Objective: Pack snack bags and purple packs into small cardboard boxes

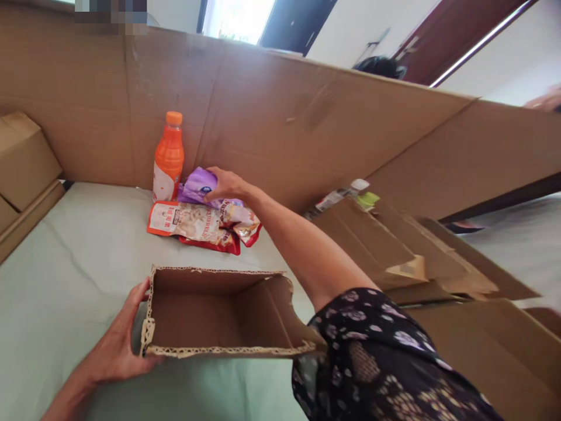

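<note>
An open-topped cardboard box (219, 352) with rough cut edges is in front of me, and nothing shows inside it. My left hand (125, 339) grips its left end, thumb on the near side and fingers at the far corner. Farther off, my right hand (225, 184) is closed around a purple packet (197, 184) by the cardboard wall. Just beside that packet an orange drink bottle (169, 155) with an orange cap stands upright. Several red-and-white snack bags (193, 222) lie in a heap below my right hand.
A tall cardboard wall (272, 111) runs along the back. Cardboard boxes (26, 164) sit at the left, and folded cardboard (372, 240) lies at the right with a clear bottle (335, 199) behind it. Another person's hand (546, 100) rests at the wall's right edge. Pale green cloth (87, 251) covers the surface.
</note>
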### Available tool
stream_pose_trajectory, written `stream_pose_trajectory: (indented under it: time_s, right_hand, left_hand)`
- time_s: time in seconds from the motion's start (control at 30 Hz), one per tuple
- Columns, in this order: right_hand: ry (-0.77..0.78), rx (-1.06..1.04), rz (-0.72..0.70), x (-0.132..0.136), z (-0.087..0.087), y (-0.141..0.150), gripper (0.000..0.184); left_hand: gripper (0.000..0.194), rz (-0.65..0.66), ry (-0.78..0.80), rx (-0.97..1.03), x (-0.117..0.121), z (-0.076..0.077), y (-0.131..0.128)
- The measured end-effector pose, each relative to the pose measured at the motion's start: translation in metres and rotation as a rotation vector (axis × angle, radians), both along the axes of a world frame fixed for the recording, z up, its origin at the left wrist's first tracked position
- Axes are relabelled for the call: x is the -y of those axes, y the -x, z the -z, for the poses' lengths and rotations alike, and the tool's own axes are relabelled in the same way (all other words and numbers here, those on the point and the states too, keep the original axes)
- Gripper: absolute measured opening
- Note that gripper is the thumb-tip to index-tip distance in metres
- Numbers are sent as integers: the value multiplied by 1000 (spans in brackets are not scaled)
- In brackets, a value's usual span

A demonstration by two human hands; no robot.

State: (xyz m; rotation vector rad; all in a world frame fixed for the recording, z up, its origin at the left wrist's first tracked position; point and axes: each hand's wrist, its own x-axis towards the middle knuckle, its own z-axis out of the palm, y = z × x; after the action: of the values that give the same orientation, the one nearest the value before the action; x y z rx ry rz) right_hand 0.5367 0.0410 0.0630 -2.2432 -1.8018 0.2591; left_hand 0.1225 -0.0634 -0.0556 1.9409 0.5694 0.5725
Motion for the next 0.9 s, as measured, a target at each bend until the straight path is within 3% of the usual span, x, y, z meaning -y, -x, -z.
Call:
stream_pose_trajectory:
  time_s: [0.1, 0.2, 0.3, 0.37, 0.47, 0.57, 0.63, 0.77, 0.9]
  right_hand:
    - [-56, -236, -57, 45, -21, 1, 75]
    - [-90, -494, -150, 99, -42, 10, 69]
    - [-76, -802, -259, 146, -63, 30, 86]
    - [-16, -980, -387, 168, -78, 51, 94]
    - [84, -1044, -631, 189, -100, 87, 94]
    - [100, -983, -768, 204, -116, 117, 88]
    - [27, -906, -766, 215, -121, 128, 82]
    - [-262, -656, -713, 232, -116, 135, 86]
    - [-454, -345, -610, 244, -111, 142, 85]
  left_hand:
    - [122, -39, -19, 53, -5, 4, 5]
    - [110, -140, -105, 277, -12, -14, 6]
    - [91, -220, -257, 411, -10, -58, 1]
    - [91, -184, -358, 432, -4, -94, -7]
    - [102, -42, -448, 434, 11, -143, -18]
    - [102, 62, -416, 357, 23, -170, -20]
    - [96, 14, -361, 362, 28, -174, -17]
    - [93, -181, -271, 426, 33, -166, -18]
    - [96, -167, -310, 416, 37, -158, -38]
